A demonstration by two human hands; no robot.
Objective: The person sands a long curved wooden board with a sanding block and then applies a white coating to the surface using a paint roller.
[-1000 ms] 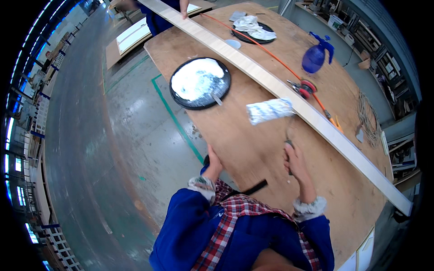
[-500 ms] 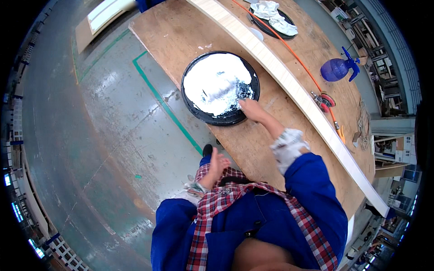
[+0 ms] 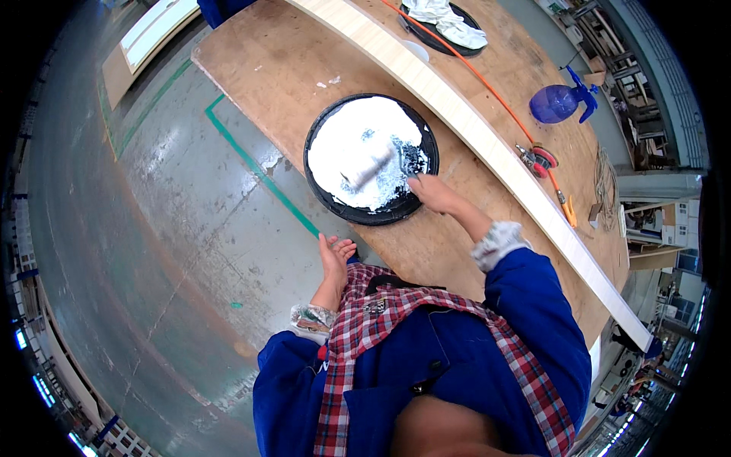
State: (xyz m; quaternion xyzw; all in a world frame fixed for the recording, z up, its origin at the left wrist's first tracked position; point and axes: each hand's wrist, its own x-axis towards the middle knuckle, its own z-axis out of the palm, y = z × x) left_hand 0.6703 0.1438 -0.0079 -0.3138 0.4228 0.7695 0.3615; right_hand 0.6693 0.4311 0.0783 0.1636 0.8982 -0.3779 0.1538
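Observation:
My right hand (image 3: 432, 193) is closed around the handle of a paint roller (image 3: 371, 164). The roller's white-coated sleeve lies in thick white paint (image 3: 343, 145) inside a round black tray (image 3: 373, 218). Dark tray bottom shows through the thin smears beside the handle. Off the near-left table edge, in front of my apron, my left hand (image 3: 333, 257) is held in the air with fingers extended and nothing in it.
A long pale wooden strip (image 3: 457, 114) crosses the wooden table (image 3: 449, 244) diagonally. Beyond it are an orange hose (image 3: 487, 84), a red sander (image 3: 542, 160), a blue spray bottle (image 3: 554, 103) and a white cloth (image 3: 449, 21) on a black lid. Green tape (image 3: 263, 175) marks the floor.
My left hand has moved forward and left, away from my lap. The roller stays in the paint with my right hand still on it, and the view has shifted slightly.

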